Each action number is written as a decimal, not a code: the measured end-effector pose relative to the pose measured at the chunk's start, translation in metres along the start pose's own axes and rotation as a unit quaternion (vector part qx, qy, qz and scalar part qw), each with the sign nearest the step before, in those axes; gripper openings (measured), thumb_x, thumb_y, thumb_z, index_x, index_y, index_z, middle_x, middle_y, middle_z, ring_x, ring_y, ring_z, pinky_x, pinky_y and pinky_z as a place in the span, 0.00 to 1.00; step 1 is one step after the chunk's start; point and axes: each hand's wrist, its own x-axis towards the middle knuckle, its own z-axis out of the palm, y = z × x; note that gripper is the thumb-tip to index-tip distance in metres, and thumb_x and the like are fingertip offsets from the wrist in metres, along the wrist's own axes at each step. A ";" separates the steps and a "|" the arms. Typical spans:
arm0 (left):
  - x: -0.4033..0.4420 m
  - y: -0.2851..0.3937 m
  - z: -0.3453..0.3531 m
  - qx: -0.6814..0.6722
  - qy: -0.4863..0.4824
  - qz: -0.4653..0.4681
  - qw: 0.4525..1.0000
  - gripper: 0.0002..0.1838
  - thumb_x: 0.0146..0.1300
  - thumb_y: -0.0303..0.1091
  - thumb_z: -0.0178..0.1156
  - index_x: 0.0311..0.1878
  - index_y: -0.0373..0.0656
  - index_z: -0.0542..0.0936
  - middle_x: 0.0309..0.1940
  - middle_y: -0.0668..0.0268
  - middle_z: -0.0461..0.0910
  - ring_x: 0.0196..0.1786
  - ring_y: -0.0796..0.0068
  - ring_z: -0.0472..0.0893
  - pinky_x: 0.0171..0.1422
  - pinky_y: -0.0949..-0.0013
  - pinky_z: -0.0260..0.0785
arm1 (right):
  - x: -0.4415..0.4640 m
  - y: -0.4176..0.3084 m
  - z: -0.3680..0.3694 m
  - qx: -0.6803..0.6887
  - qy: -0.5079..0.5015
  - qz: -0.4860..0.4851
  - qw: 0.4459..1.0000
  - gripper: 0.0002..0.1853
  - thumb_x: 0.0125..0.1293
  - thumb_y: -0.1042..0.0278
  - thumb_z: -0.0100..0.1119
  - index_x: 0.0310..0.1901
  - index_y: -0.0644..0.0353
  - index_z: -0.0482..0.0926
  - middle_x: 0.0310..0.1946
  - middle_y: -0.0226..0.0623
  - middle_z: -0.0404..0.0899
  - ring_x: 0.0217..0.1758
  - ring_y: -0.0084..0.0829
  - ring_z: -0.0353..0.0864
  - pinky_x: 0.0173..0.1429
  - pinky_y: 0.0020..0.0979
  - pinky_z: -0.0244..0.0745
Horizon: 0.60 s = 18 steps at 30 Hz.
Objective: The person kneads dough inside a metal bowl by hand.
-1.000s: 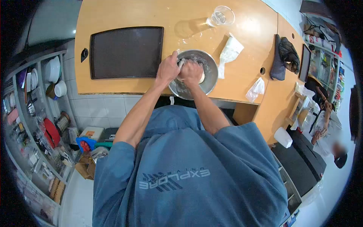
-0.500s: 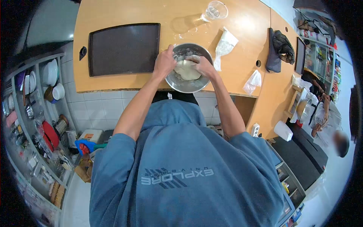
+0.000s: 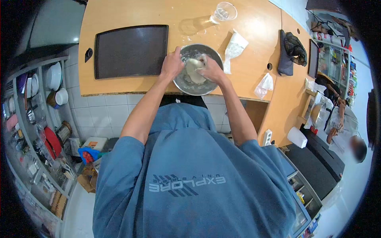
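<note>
A round metal bowl (image 3: pixel 194 90) with flour on its inner wall stands at the front edge of the wooden table. Inside it lies a lump of pale dough (image 3: pixel 193 72). My left hand (image 3: pixel 172 64) grips the bowl's left rim, fingers closed around it. With its fingers bent over the dough's right side, my right hand (image 3: pixel 210 69) reaches into the bowl and holds the dough, which looks folded up there. The underside of the dough is hidden.
A dark tray (image 3: pixel 131 51) lies left of the bowl. Behind are a clear cup (image 3: pixel 225 12) and a white piping-like bag (image 3: pixel 236 44). Further right are a small plastic bag (image 3: pixel 264 85) and dark cloths (image 3: pixel 286 55). Another person (image 3: pixel 342 127) is at far right.
My right hand has gone from a fist pressing into the dough to gripping its right side. The dough has changed from a flat, wide lump to a narrower one. My left hand stays on the rim.
</note>
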 end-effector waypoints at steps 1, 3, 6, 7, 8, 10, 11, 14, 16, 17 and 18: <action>0.000 0.000 0.000 -0.005 0.000 0.007 1.000 0.13 0.61 0.22 0.58 0.49 0.35 0.71 0.34 0.38 0.83 0.41 0.35 0.84 0.47 0.43 0.77 | -0.003 0.001 0.001 0.019 0.022 0.011 1.000 0.30 0.53 0.64 0.68 0.58 0.64 0.75 0.53 0.61 0.79 0.58 0.59 0.79 0.62 0.48 0.74; -0.001 0.000 -0.001 -0.009 0.004 0.007 1.000 0.14 0.61 0.22 0.58 0.49 0.35 0.71 0.35 0.38 0.83 0.42 0.35 0.84 0.46 0.42 0.77 | -0.004 0.006 0.009 0.032 0.085 -0.025 0.995 0.31 0.55 0.64 0.67 0.61 0.65 0.72 0.54 0.63 0.77 0.60 0.60 0.77 0.63 0.49 0.73; -0.001 0.006 -0.006 -0.009 0.001 -0.009 1.000 0.14 0.60 0.22 0.59 0.49 0.34 0.71 0.37 0.36 0.83 0.44 0.36 0.84 0.47 0.42 0.77 | -0.005 0.018 0.038 -0.040 0.172 -0.103 0.979 0.32 0.58 0.62 0.65 0.63 0.66 0.70 0.55 0.64 0.76 0.61 0.60 0.75 0.64 0.50 0.72; -0.002 0.005 -0.006 -0.007 -0.001 -0.018 1.000 0.14 0.60 0.22 0.59 0.49 0.33 0.71 0.38 0.36 0.83 0.45 0.36 0.84 0.48 0.42 0.77 | -0.011 0.016 0.047 -0.099 0.179 -0.085 0.975 0.31 0.59 0.61 0.65 0.63 0.65 0.71 0.56 0.63 0.75 0.61 0.60 0.75 0.64 0.51 0.72; -0.002 0.004 -0.007 -0.025 0.007 -0.016 1.000 0.13 0.62 0.22 0.58 0.49 0.34 0.72 0.37 0.37 0.83 0.45 0.34 0.83 0.48 0.41 0.75 | -0.014 0.015 0.054 -0.157 0.186 -0.067 0.968 0.29 0.61 0.60 0.64 0.62 0.65 0.73 0.56 0.63 0.75 0.61 0.59 0.75 0.64 0.51 0.72; -0.002 0.000 -0.001 -0.063 0.019 -0.011 0.998 0.11 0.65 0.24 0.57 0.49 0.35 0.73 0.35 0.38 0.82 0.45 0.32 0.81 0.49 0.40 0.73 | -0.014 0.001 0.064 -0.144 0.254 -0.057 0.955 0.24 0.64 0.57 0.63 0.57 0.63 0.77 0.55 0.59 0.77 0.59 0.58 0.77 0.62 0.51 0.74; -0.001 -0.001 0.001 -0.074 0.024 -0.009 0.997 0.11 0.65 0.24 0.57 0.51 0.35 0.74 0.36 0.38 0.82 0.46 0.32 0.81 0.49 0.40 0.72 | -0.012 -0.007 0.067 -0.137 0.287 -0.051 0.947 0.22 0.65 0.55 0.63 0.55 0.62 0.79 0.55 0.58 0.78 0.57 0.58 0.78 0.61 0.51 0.74; -0.005 0.001 -0.002 -0.098 0.029 -0.019 0.995 0.14 0.65 0.24 0.57 0.54 0.37 0.75 0.38 0.38 0.82 0.48 0.32 0.81 0.49 0.40 0.72 | -0.004 -0.019 0.069 -0.128 0.285 -0.054 0.948 0.19 0.69 0.52 0.61 0.45 0.62 0.86 0.46 0.57 0.83 0.50 0.57 0.83 0.56 0.51 0.77; -0.006 0.009 -0.007 -0.111 0.017 -0.039 0.993 0.16 0.65 0.25 0.57 0.56 0.39 0.76 0.39 0.38 0.82 0.48 0.33 0.81 0.48 0.40 0.72 | -0.007 -0.016 0.073 -0.138 0.230 -0.044 0.962 0.18 0.68 0.53 0.60 0.40 0.62 0.87 0.43 0.55 0.85 0.45 0.54 0.84 0.51 0.50 0.79; -0.005 0.010 -0.006 -0.112 0.017 -0.041 0.993 0.16 0.65 0.25 0.57 0.57 0.39 0.76 0.39 0.38 0.82 0.48 0.33 0.81 0.48 0.40 0.72 | -0.010 -0.015 0.074 -0.144 0.202 -0.039 0.968 0.18 0.68 0.53 0.60 0.38 0.62 0.87 0.41 0.54 0.85 0.42 0.53 0.85 0.49 0.50 0.81; -0.006 0.006 -0.003 -0.113 0.019 -0.043 0.992 0.16 0.65 0.24 0.57 0.57 0.40 0.76 0.39 0.38 0.82 0.48 0.33 0.82 0.48 0.41 0.72 | -0.013 -0.011 0.077 -0.156 0.219 -0.063 0.961 0.17 0.67 0.54 0.60 0.36 0.60 0.87 0.37 0.52 0.85 0.40 0.53 0.85 0.46 0.50 0.81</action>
